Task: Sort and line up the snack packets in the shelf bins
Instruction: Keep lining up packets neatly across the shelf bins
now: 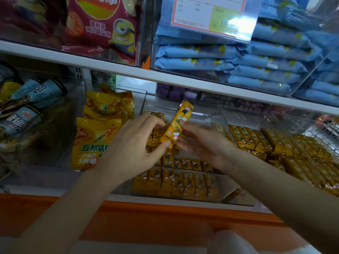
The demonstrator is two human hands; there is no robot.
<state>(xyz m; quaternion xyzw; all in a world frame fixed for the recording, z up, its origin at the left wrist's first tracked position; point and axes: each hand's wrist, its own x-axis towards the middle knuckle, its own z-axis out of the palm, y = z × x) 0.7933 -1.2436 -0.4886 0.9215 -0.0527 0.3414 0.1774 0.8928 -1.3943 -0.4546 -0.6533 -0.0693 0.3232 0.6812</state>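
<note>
We are pinching one packet [177, 125] between both hands, left hand [132, 143] and right hand [200, 142]; we should be lowering it straight into the bin [183, 200], near the front edge.

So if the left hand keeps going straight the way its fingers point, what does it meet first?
Probably the yellow snack packet that the left hand already pinches with the right hand; beyond it, likely the small yellow packets in the clear bin. Depth is unclear.

The packet [176, 125] is yellow-orange with dark cartoon figures and pink touches; the rows [185, 182] beneath match. The bags [93, 143] are yellow with green lettering. The stacked packs [266, 59] are blue, the shelf edge [146, 222] orange.
</note>
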